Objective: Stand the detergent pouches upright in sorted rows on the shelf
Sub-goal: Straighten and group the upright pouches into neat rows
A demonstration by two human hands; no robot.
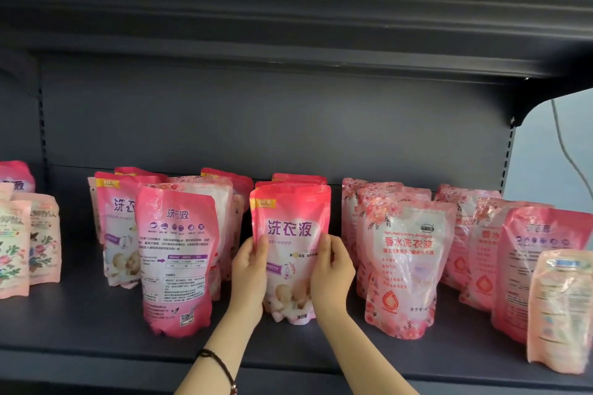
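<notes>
— Both hands are on one pouch, from what I see at my end. Left hand (248, 279) is curled round its left edge, right hand (332, 276) round its right edge, with the thumbs lying on the printed front.

— Which pouch, and where does it sit?

— It's the pink pouch (290, 228) with the purple lettering, at the middle of the shelf (96, 333) and straight ahead of me between the two palms. Its long axis runs up and down, the front faces me, and the base looks to be down on the shelf board.

— Is either hand nearer?

— No, I'd call them level, one on each side at about mid-height. Neither grip is wide: the fingers wrap to the back, where I can't see them.

— What does the next move turn on?

— I'd say it turns on the line behind. The matching pouches (298, 179) stand directly behind this one, so I judge it belongs at the front of that row. The back-facing pouch (176, 260) is just beside it on the left, and the floral pouch (407, 266) is near on the right. If I loosen my grip, it has to stay square between those two without leaning.
</notes>
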